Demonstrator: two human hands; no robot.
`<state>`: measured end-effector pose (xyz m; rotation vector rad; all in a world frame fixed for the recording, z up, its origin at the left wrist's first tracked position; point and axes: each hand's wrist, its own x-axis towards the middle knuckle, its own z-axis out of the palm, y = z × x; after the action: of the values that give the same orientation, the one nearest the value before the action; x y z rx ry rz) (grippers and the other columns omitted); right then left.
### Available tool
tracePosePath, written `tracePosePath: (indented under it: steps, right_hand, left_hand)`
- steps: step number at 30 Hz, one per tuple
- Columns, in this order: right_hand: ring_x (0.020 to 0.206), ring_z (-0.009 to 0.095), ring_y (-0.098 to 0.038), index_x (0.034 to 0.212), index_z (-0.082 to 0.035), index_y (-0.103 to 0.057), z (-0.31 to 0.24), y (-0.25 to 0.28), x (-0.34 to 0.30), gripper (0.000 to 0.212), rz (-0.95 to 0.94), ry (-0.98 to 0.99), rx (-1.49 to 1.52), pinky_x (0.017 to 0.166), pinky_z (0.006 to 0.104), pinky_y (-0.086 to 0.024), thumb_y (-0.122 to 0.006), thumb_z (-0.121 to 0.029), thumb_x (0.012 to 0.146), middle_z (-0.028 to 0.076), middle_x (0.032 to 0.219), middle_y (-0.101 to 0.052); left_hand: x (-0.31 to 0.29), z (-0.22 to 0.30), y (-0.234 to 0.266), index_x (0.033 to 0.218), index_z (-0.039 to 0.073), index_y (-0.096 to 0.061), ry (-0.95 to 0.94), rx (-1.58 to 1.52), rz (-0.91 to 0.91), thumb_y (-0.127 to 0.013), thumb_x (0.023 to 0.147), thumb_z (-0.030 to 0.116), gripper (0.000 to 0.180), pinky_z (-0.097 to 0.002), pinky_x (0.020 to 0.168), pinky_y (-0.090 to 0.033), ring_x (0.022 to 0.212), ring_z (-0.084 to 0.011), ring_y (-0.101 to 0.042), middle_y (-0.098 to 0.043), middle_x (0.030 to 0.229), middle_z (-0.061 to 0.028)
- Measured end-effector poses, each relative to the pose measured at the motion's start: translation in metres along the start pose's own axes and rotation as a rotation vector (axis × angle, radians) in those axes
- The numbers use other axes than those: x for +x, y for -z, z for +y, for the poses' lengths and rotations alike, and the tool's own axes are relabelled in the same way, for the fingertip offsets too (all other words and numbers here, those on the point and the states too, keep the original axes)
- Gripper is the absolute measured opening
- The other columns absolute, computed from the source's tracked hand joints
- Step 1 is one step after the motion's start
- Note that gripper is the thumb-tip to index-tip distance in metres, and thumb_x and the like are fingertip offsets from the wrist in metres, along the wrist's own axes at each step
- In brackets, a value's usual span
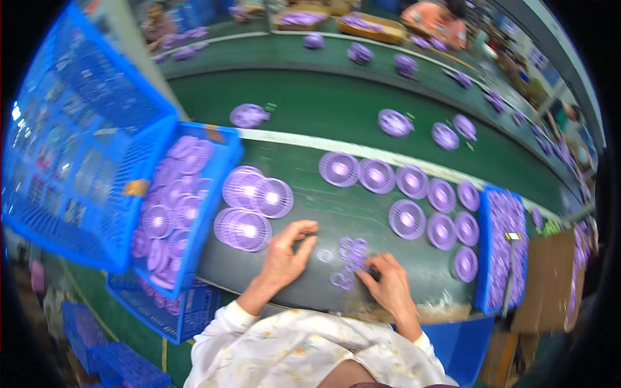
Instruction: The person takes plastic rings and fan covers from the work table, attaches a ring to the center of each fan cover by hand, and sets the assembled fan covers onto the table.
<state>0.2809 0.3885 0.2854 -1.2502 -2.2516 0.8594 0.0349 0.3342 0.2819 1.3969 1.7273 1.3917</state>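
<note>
Purple rings point(354, 247) sit near-middle on the worktop point(301, 207), probably for easy reach. Right hand point(392, 284) is at them, can't tell if its grip's pinching one; left hand point(283, 255) has a wide, empty grip beside the overlapping discs point(250, 231).

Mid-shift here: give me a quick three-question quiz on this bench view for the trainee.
1. Which hand is nearer the cluster of small purple rings, the left hand or the right hand?
2. True or false: the large purple discs on the bench lie only to the left of the hands.
3. What colour is the bin just right of those discs? A white, B blue, C red.
Key: 1 right hand; 2 false, both sides; 3 B.
</note>
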Motion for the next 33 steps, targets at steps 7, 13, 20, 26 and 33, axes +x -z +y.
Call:
tracePosePath:
  steps: [7, 13, 20, 26, 33]
  right_hand:
    - [0.081, 0.031, -0.066, 0.092, -0.001, -0.071, 0.004, -0.005, -0.002, 0.019, 0.054, -0.014, 0.057, 0.071, 0.0386, -0.053, -0.080, -0.005, 0.075, 0.014, 0.097, -0.064]
    - [0.073, 0.020, -0.065, 0.089, 0.002, -0.072, 0.004, -0.007, 0.002, 0.019, 0.063, 0.009, 0.156, 0.066, 0.0302, -0.054, -0.082, -0.004, 0.074, 0.013, 0.092, -0.065]
    - [0.071, 0.013, -0.065, 0.088, 0.002, -0.072, 0.009, -0.005, -0.001, 0.015, 0.033, -0.109, 0.370, 0.067, 0.0262, -0.055, -0.080, -0.003, 0.078, 0.010, 0.097, -0.066]
    - [0.082, 0.009, -0.061, 0.090, 0.001, -0.067, 0.012, -0.004, -0.005, 0.009, 0.074, -0.145, 0.788, 0.073, 0.0235, -0.052, -0.074, 0.000, 0.085, 0.006, 0.109, -0.061]
    - [0.084, 0.011, -0.064, 0.100, -0.002, -0.054, 0.008, -0.003, 0.003, 0.007, 0.091, -0.245, 1.000, 0.078, 0.0266, -0.053, -0.060, -0.004, 0.097, 0.005, 0.095, -0.067]
  left_hand:
    - [0.043, -0.002, 0.037, 0.133, 0.002, -0.051, -0.221, 0.719, 0.137, -0.079, 0.076, 0.013, 0.064, -0.0451, 0.107, -0.040, 0.130, -0.0397, -0.046, -0.053, 0.134, -0.0209]
    - [0.064, -0.027, 0.045, 0.141, 0.003, -0.046, -0.101, 0.934, 0.067, -0.083, 0.074, 0.026, 0.080, -0.0524, 0.115, -0.030, 0.137, -0.0417, -0.039, -0.045, 0.143, -0.0254]
    - [0.063, -0.024, 0.042, 0.141, 0.008, -0.048, -0.144, 0.894, 0.021, -0.086, 0.069, 0.024, 0.083, -0.0512, 0.114, -0.032, 0.134, -0.0411, -0.042, -0.047, 0.142, -0.0244]
    - [0.057, -0.015, 0.042, 0.140, 0.007, -0.047, -0.137, 0.805, -0.055, -0.091, 0.060, 0.017, 0.092, -0.0458, 0.103, -0.044, 0.125, -0.0397, -0.047, -0.048, 0.135, -0.0229]
    - [0.042, -0.016, 0.034, 0.144, 0.010, -0.044, -0.108, 0.666, -0.189, -0.087, 0.068, 0.021, 0.088, -0.0454, 0.107, -0.043, 0.129, -0.0396, -0.045, -0.045, 0.140, -0.0200]
